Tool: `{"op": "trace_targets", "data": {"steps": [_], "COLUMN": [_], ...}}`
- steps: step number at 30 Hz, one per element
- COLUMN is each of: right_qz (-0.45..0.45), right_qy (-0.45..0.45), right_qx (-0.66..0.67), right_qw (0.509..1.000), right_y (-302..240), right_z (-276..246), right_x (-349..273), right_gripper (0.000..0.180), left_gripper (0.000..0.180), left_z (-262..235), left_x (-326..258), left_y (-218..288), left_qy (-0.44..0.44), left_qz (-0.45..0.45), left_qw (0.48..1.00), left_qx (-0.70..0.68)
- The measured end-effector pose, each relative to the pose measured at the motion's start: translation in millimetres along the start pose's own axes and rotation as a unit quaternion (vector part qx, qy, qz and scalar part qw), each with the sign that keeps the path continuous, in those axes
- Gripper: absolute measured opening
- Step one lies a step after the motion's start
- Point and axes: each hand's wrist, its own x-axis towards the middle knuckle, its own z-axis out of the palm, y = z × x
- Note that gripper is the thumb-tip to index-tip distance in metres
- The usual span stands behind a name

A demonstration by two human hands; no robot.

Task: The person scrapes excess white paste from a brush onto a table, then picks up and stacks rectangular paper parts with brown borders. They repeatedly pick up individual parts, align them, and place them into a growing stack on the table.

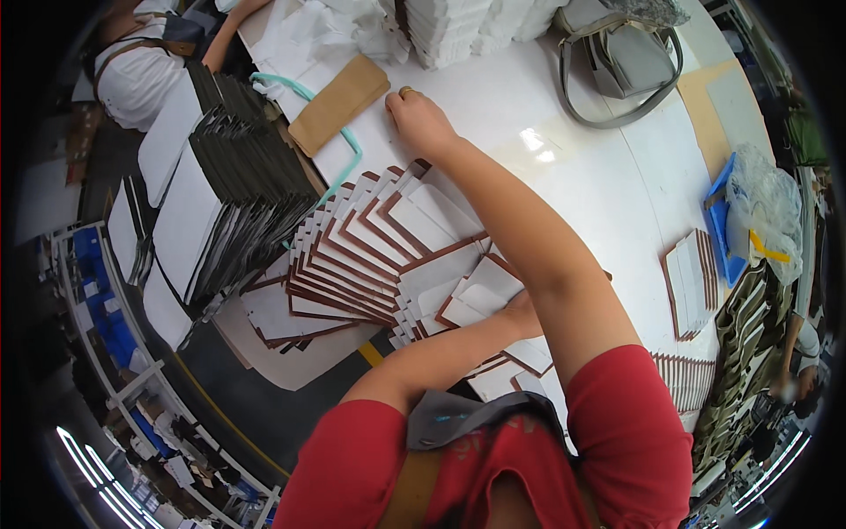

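Note:
My right arm reaches across to the far left, and my right hand (421, 121) is closed over the white table, beside the end of a tan folded strip (339, 106). Whatever its curled fingers may hold is hidden. My left arm crosses beneath the right one. My left hand (524, 315) rests at the white panels with brown edges (480, 295), its fingers hidden behind my right forearm. A wide fan of similar brown-edged panels (352, 242) overlaps in rows at the table's near left edge.
Dark green-edged panels (251, 167) stand piled at the left. A grey handbag (621, 66) and a white stack (445, 31) lie at the back. At right are a blue tray (723, 220), clear plastic bag (765, 203) and more brown-edged panels (690, 282). Another person (141, 79) is at upper left.

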Motion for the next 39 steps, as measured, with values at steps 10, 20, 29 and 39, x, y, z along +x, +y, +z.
{"op": "trace_targets", "data": {"steps": [10,20,29,39], "right_qz": [0.041,-0.012,0.028,0.255], "right_qy": [-0.043,-0.036,0.028,0.522], "right_qx": [0.009,-0.021,-0.034,0.557], "right_qw": [0.998,0.999,0.999,0.594], "right_y": [42.7,36.7,40.5,205.3], "right_z": [-59.3,-50.5,-41.1,-287.4], "right_x": [-58.6,-83.9,-21.7,-210.5], "right_gripper": [0.011,0.009,0.007,0.008], "left_gripper": [0.038,0.035,0.038,0.040], "left_z": [12.7,9.3,-13.9,16.3], "left_x": [-4.9,-4.9,-0.9,2.1], "left_y": [-11.1,-8.1,12.3,-2.8], "left_qy": [-0.006,-0.015,-0.044,-0.016], "left_qz": [0.151,0.146,-0.008,0.143], "left_qw": [0.943,0.949,0.999,0.935], "left_qx": [0.298,0.280,0.022,0.324]}}
